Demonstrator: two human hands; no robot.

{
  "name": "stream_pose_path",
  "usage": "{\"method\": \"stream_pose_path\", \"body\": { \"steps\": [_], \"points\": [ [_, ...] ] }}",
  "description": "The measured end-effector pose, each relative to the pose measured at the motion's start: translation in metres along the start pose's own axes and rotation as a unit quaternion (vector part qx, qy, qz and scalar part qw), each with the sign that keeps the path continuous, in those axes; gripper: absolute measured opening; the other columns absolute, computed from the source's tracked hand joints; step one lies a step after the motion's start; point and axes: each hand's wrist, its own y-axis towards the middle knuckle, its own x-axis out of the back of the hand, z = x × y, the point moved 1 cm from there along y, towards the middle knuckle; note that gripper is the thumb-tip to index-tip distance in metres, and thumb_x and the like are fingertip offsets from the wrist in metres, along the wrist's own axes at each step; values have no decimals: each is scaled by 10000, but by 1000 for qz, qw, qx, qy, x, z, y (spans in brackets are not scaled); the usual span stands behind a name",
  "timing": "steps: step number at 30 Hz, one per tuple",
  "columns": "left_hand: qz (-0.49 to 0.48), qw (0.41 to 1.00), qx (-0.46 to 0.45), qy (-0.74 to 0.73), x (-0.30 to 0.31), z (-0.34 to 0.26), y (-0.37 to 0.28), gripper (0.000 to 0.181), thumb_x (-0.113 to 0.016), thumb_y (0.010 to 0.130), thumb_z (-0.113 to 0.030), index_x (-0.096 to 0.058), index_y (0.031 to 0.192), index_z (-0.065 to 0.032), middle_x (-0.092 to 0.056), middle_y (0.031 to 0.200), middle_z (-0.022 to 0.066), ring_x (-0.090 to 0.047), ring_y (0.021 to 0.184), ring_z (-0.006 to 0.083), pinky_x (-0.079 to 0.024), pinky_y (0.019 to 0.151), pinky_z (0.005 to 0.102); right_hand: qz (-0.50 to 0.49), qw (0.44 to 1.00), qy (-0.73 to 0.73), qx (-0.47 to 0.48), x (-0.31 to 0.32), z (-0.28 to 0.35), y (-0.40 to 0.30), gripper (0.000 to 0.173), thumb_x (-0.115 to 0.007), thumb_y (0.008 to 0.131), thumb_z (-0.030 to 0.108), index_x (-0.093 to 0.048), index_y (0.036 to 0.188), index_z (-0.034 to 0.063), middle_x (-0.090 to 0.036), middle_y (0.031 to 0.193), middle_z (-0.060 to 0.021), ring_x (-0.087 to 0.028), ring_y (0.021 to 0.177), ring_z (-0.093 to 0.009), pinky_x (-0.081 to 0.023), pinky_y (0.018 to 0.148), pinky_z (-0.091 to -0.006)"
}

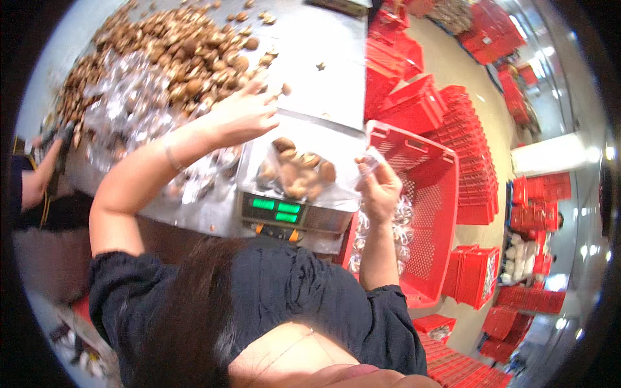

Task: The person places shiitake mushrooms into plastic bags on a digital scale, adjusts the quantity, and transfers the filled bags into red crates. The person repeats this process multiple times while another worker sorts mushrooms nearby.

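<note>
A clear plastic bag of brown mushrooms (296, 177) lies on the pan of a digital scale (335, 196) with a lit green display. Over the right edge of the pan, my right hand (381, 182) pinches clear plastic, apparently the bag's mouth. My left hand (247, 114) is blurred, its fingers apart at the near right edge of a large heap of loose mushrooms (194, 53). One loose mushroom (286, 89) lies by its fingertips; whether the fingers touch any is unclear. Filled clear bags (126, 97) are piled left of my left forearm.
Right of the scale stands a red perforated plastic crate (432, 203) with filled bags (403, 233) inside. Stacked red crates (465, 155) stand beyond it. Another person's forearm and dark-gloved hand (60, 145) are at the far left of the metal table (315, 43).
</note>
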Motion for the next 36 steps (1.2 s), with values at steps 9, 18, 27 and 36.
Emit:
{"method": "stream_pose_path", "body": {
  "steps": [9, 18, 27, 36],
  "points": [
    [-17, 584, 155, -797, -2, -66, 29, 262, -776, 749, -158, -634, 923, -23, -648, 796, -12, -593, 715, 92, -495, 704, 258, 142, 892, -323, 283, -47, 26, 11, 345, -727, 650, 97, -691, 993, 99, -574, 1062, -140, -537, 974, -295, -423, 890, -403],
    [-74, 4, 362, -929, -115, -6, 10, 253, -548, 799, -84, -594, 1019, 34, -646, 734, 47, -608, 669, 122, -507, 604, 233, 301, 825, -370, 304, -45, -34, -53, 161, -561, 623, -12, -587, 775, 34, -579, 1069, -112, -511, 1155, -330, -425, 972, -441],
    [13, 488, 240, -839, -73, -81, 27, 359, -749, 784, -232, -607, 1061, -54, -591, 787, -21, -528, 652, 63, -444, 558, 224, 71, 997, 39, -15, -73, -48, -4, 361, -587, 852, 77, -550, 1204, 3, -631, 856, -91, -560, 669, -152, -461, 609, -275],
    [-184, 710, 476, -486, -99, -40, -3, 307, -649, 783, -135, -446, 588, -12, -411, 523, 5, -367, 520, 72, -316, 475, 280, 175, 861, -413, 240, -28, -60, -32, 222, -756, 711, 250, -616, 757, 84, -605, 888, -61, -540, 919, -259, -418, 820, -404]
  ]
}}
